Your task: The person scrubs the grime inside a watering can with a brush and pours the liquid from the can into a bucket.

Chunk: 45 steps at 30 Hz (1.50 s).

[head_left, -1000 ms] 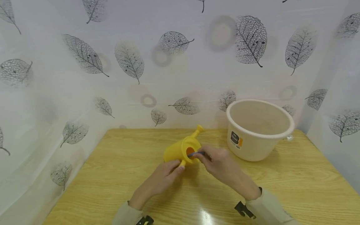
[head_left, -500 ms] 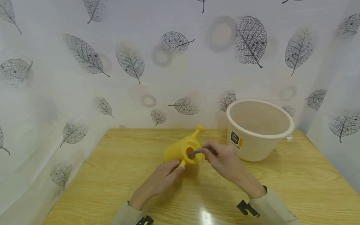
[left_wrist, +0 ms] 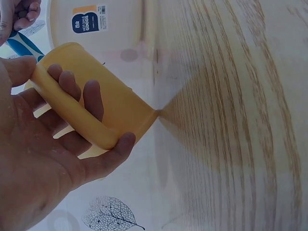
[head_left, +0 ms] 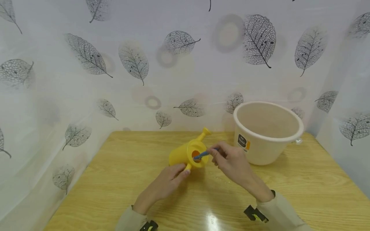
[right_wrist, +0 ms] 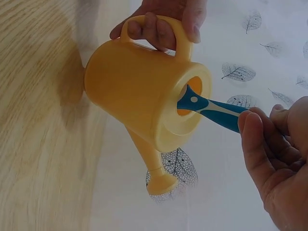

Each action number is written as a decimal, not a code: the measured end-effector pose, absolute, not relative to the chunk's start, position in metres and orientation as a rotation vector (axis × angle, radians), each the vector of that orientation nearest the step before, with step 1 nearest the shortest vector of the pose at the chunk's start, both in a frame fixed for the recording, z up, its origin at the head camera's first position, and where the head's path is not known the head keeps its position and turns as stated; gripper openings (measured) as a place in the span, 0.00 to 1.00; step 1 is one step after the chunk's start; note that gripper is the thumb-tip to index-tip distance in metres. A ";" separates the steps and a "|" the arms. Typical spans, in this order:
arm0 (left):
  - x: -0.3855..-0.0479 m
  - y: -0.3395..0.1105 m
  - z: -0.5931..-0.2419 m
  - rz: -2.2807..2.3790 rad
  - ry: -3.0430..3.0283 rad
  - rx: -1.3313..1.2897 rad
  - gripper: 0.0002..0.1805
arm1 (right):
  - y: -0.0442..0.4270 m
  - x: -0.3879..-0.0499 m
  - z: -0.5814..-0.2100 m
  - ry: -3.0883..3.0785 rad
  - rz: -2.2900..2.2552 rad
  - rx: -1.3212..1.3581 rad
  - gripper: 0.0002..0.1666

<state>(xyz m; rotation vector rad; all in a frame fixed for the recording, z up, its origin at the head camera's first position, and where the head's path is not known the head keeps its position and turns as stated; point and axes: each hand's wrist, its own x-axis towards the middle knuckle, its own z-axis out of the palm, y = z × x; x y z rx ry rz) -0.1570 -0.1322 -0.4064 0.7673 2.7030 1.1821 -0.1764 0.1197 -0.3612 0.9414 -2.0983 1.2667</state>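
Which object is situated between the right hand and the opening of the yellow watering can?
The right wrist view shows a blue handle there, held by the right hand and reaching into the watering can.

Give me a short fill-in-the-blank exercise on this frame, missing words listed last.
The left grip holds the watering can by its ____.
The blue tool in the right grip reaches inside the watering can, which is coloured ____.
The label is on the side of the ____.

Missing words: handle; yellow; bucket.
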 end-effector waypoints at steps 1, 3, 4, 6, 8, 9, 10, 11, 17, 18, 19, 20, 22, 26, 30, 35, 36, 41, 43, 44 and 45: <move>-0.157 -0.132 -0.406 1.181 2.703 0.775 0.21 | 0.119 -0.176 -0.361 -2.100 1.272 0.945 0.06; -0.158 -0.132 -0.406 1.186 2.698 0.778 0.21 | 0.118 -0.177 -0.363 -2.099 1.274 0.958 0.06; -0.158 -0.132 -0.406 1.185 2.697 0.781 0.22 | 0.118 -0.177 -0.363 -2.102 1.278 0.966 0.06; -0.158 -0.132 -0.406 1.190 2.690 0.780 0.22 | 0.116 -0.177 -0.365 -2.118 1.284 0.977 0.05; -0.158 -0.132 -0.406 1.190 2.688 0.777 0.22 | 0.115 -0.176 -0.368 -2.135 1.291 0.978 0.06; -0.159 -0.132 -0.407 1.187 2.690 0.779 0.21 | 0.115 -0.176 -0.368 -2.144 1.299 0.975 0.06; -0.159 -0.132 -0.407 1.184 2.693 0.780 0.21 | 0.114 -0.176 -0.369 -2.153 1.305 0.970 0.06; -0.159 -0.132 -0.407 1.183 2.692 0.781 0.21 | 0.114 -0.175 -0.370 -2.159 1.307 0.966 0.05; -0.158 -0.132 -0.407 1.188 2.688 0.767 0.21 | 0.115 -0.176 -0.368 -2.142 1.309 0.951 0.04; -0.158 -0.133 -0.407 1.191 2.688 0.763 0.21 | 0.116 -0.176 -0.367 -2.138 1.312 0.943 0.04; -0.158 -0.133 -0.407 1.191 2.692 0.760 0.20 | 0.117 -0.176 -0.367 -2.135 1.318 0.934 0.04; -0.158 -0.133 -0.408 1.189 2.696 0.757 0.20 | 0.117 -0.175 -0.366 -2.132 1.326 0.924 0.04; -0.158 -0.133 -0.408 1.186 2.705 0.754 0.19 | 0.118 -0.175 -0.365 -2.138 1.345 0.904 0.04; -0.158 -0.133 -0.408 1.183 2.703 0.752 0.20 | 0.119 -0.174 -0.366 -2.165 1.375 0.886 0.03; -0.158 -0.133 -0.410 1.189 2.689 0.766 0.22 | 0.117 -0.174 -0.371 -2.195 1.395 0.907 0.01; -0.158 -0.133 -0.409 1.203 2.681 0.767 0.21 | 0.116 -0.176 -0.375 -2.201 1.287 0.947 0.02; -0.157 -0.133 -0.409 1.206 2.680 0.762 0.21 | 0.117 -0.177 -0.375 -2.201 1.230 0.951 0.03; -0.158 -0.133 -0.407 1.208 2.689 0.759 0.21 | 0.118 -0.178 -0.368 -2.265 0.931 0.942 0.07; -0.158 -0.133 -0.407 1.202 2.695 0.768 0.20 | 0.118 -0.177 -0.365 -2.316 0.867 0.927 0.08; -0.158 -0.133 -0.407 1.197 2.699 0.774 0.20 | 0.118 -0.177 -0.364 -2.334 0.856 0.924 0.09; -0.159 -0.133 -0.408 1.196 2.702 0.778 0.20 | 0.118 -0.177 -0.362 -2.353 0.857 0.922 0.08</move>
